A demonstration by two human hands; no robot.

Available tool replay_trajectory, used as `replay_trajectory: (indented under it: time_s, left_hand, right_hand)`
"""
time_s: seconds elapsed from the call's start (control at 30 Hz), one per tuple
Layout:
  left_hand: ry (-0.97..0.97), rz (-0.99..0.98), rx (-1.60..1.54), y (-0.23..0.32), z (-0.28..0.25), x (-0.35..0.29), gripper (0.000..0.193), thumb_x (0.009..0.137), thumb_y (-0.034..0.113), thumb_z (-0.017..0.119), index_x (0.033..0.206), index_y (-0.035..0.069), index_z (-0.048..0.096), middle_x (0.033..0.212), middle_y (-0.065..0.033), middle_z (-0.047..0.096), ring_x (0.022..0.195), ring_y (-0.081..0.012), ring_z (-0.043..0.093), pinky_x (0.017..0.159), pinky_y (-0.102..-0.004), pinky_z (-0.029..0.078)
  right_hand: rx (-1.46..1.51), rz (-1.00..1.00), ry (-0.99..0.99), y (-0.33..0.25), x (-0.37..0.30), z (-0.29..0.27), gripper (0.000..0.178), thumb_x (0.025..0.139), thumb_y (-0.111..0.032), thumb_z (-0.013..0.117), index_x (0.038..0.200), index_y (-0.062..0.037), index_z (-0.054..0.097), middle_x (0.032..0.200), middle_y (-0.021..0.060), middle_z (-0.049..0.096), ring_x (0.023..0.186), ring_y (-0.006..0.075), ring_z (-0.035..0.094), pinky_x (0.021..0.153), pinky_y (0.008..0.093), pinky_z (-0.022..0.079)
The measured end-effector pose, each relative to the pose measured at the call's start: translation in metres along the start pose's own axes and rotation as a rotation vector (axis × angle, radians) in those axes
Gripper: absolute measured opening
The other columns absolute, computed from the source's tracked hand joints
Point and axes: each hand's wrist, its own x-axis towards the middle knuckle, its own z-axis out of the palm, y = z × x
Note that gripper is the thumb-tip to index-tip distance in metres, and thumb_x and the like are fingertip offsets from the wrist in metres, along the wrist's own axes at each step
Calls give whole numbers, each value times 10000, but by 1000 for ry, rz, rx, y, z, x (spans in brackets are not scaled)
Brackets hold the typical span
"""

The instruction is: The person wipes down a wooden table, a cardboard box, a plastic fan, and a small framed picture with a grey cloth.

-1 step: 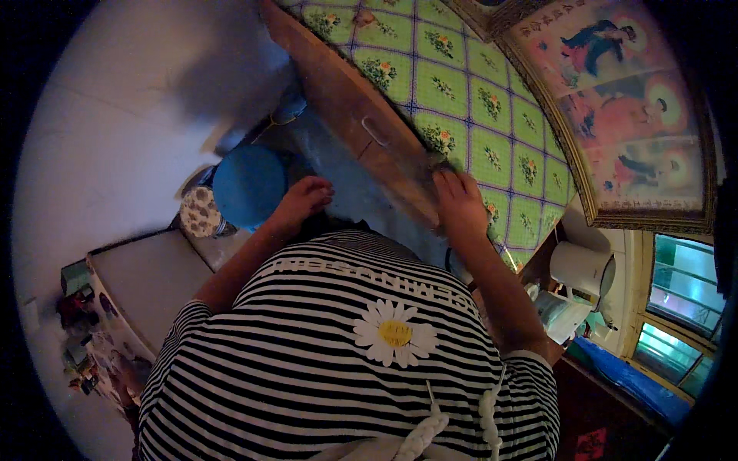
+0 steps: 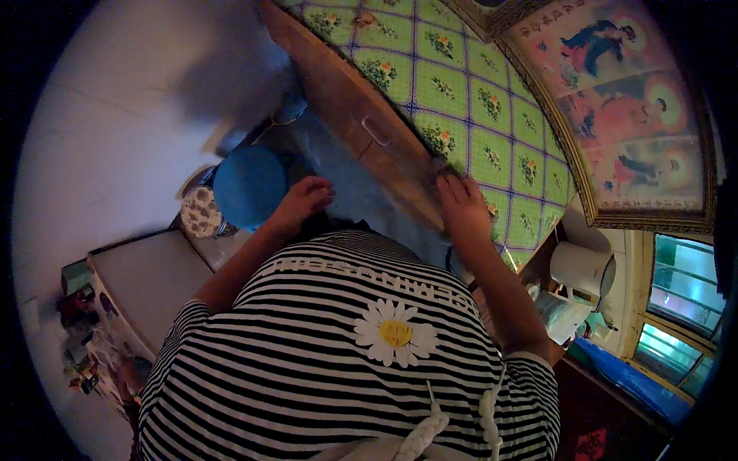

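Observation:
My right hand (image 2: 464, 206) lies at the edge of a table covered with a green checked, flowered tablecloth (image 2: 503, 134). Its fingers bend over the edge, by a small dark greyish wad (image 2: 438, 166) whose kind is too dim to make out. Below that edge runs the brown wooden front (image 2: 338, 92) of the table, with a pale drawer handle (image 2: 375, 131). My left hand (image 2: 307, 197) hovers near my lap, its fingers loosely bent and apart, with nothing visible in them. A round blue stool top (image 2: 250, 187) is just left of it.
Beside the blue top stands a round spotted seat (image 2: 201, 213). A grey-topped box-like piece (image 2: 150, 280) is at the left. At the back right, a framed picture (image 2: 623, 115) leans over the table; a white cylindrical container (image 2: 582, 269) sits near the window (image 2: 680, 276).
My right hand has shifted very slightly right and nearer to me along the table edge. My left hand stays where it was.

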Motion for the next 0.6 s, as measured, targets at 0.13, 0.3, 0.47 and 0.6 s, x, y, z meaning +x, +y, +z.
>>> replay_trajectory:
  time_s: [0.13, 0.3, 0.47, 0.6]
  left_hand:
    - [-60, -20, 129, 5, -3, 2, 273, 837, 200, 547, 1062, 51, 509, 947, -52, 561, 835, -140, 532, 716, -249, 435]
    - [-8, -14, 34, 12, 0, 0, 294, 836, 214, 558, 1073, 48, 506, 969, -56, 563, 862, -148, 540, 758, -252, 434]
    - [-70, 8, 15, -9, -14, 7, 255, 834, 192, 537, 1048, 56, 501, 982, -56, 558, 882, -141, 527, 745, -233, 424]
    - [-66, 179, 273, -11, -14, 1, 242, 851, 192, 519, 1049, 54, 501, 982, -52, 552, 876, -138, 527, 750, -245, 430]
  right_hand:
    - [89, 134, -197, 7, -41, 2, 443, 647, -73, 574, 1085, -53, 513, 1064, 103, 522, 948, 276, 491, 843, 363, 419]
    - [119, 105, -209, 11, -90, -6, 470, 632, -51, 576, 1095, -41, 500, 1083, 111, 510, 959, 283, 483, 851, 375, 407]
    - [94, 113, -224, 12, -120, -4, 484, 614, -39, 579, 1091, -26, 498, 1104, 115, 496, 987, 294, 459, 865, 373, 394]
    - [59, 156, -235, 11, -138, 0, 462, 625, -37, 572, 1083, -24, 510, 1113, 111, 487, 997, 288, 449, 871, 361, 392]
